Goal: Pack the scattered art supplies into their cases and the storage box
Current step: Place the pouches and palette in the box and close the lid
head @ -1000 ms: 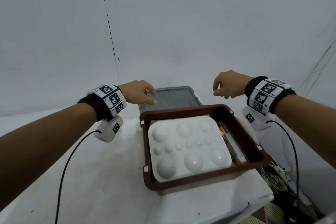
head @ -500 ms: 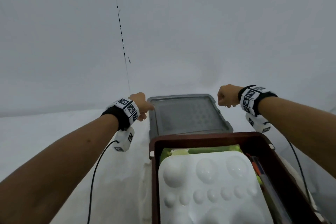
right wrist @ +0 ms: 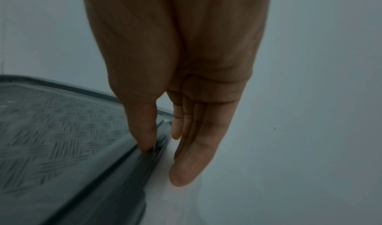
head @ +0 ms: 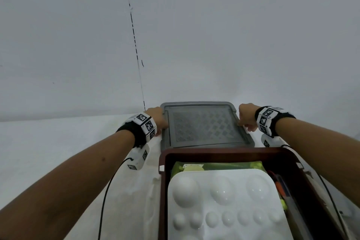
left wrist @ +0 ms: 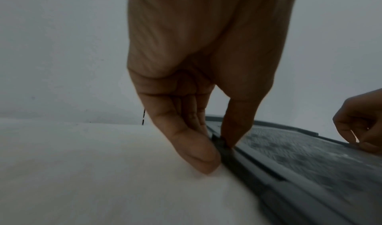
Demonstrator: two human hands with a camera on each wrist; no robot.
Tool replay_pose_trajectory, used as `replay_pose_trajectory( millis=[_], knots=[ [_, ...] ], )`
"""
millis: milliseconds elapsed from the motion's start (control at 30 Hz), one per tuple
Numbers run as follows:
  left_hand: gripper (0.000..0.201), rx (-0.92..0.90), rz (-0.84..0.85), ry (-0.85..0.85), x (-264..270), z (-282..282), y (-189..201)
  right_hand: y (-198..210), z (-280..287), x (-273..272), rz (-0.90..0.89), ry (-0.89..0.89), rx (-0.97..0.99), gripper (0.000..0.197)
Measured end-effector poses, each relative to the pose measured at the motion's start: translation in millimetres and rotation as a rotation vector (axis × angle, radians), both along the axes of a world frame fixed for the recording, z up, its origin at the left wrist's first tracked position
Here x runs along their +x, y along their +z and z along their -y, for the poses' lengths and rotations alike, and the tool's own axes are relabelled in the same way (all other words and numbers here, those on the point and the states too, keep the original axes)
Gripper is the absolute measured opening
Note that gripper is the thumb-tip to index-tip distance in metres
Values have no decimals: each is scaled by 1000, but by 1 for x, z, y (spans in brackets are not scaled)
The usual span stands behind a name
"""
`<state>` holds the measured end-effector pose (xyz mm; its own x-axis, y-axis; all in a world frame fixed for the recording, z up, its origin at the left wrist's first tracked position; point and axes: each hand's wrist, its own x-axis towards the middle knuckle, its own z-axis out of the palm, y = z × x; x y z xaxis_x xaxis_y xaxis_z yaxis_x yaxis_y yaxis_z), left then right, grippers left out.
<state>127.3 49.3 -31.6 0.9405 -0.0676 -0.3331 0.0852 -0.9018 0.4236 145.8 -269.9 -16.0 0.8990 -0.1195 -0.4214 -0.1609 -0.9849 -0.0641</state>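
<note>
A grey lid [head: 204,124] with a diamond-tread top lies flat on the white table, just behind the brown storage box [head: 162,191]. My left hand [head: 157,121] pinches the lid's left edge [left wrist: 299,155], thumb on the rim and fingers against its outer side [left wrist: 218,154]. On the opposite side, my right hand [head: 247,121] holds the right edge [right wrist: 51,130], with the thumb on the rim and the fingers down beside it [right wrist: 164,161]. Inside the box lie a white paint palette [head: 224,200], a green packet [head: 218,165] under it and pens [head: 280,187] along the right wall.
A white cloth [head: 58,161] covers the table, which runs left of the box and lid. A white wall stands close behind the lid. Black cables hang from both wrist cameras. The table's right edge lies just beyond the box.
Both hands went from hovering over the lid down to its left and right edges and took hold. The head view moved forward, so the box sits lower and larger.
</note>
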Motion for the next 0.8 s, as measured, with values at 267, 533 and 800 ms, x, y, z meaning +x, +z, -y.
replay_pose_trajectory(
  millis=[267, 533, 800],
  knots=[
    [13, -222, 75, 114, -1, 0, 7, 6, 17, -11, 41, -94, 169, 19],
    [36, -374, 241, 147, -1, -10, 15, 34, 28, -23, 315, -105, 412, 21],
    [26, -559, 645, 56, -39, -16, 84, 102, 35, -63, 802, -20, 504, 20]
  ],
)
